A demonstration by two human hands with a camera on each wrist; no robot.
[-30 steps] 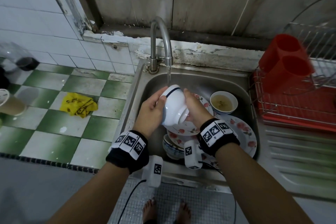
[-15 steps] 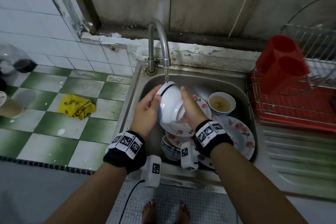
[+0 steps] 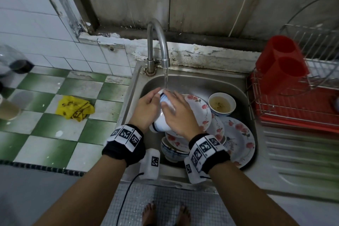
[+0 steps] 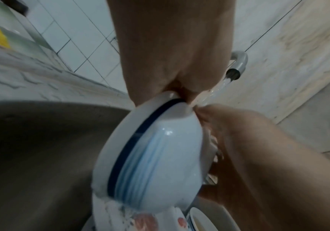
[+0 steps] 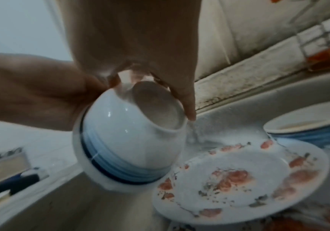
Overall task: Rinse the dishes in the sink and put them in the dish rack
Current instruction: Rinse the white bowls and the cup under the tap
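A white bowl with a blue band (image 3: 160, 123) (image 4: 160, 156) (image 5: 124, 140) lies tilted on its side under the running faucet (image 3: 158, 42), above the sink (image 3: 194, 82). My left hand (image 3: 146, 105) (image 4: 170, 62) grips its rim from the left. My right hand (image 3: 177, 113) (image 5: 140, 46) lies across the bowl's outside with spread fingers reaching its foot ring, where the water lands. Below are floral plates (image 3: 200, 110) (image 5: 239, 175), a small bowl of brownish liquid (image 3: 222, 104) and a blue-patterned bowl (image 3: 172, 153). The red dish rack (image 3: 293, 108) stands to the right.
A red double utensil holder (image 3: 280, 64) sits at the rack's left end. A yellow cloth (image 3: 75, 108) lies on the green-and-white tiled counter left of the sink. The ribbed steel drainboard (image 3: 300, 156) extends to the right, in front of the rack.
My right hand has slid from the bowl's right side up over its top, now covering most of it. The bowl has tipped further, still under the stream. My left hand keeps its grip.
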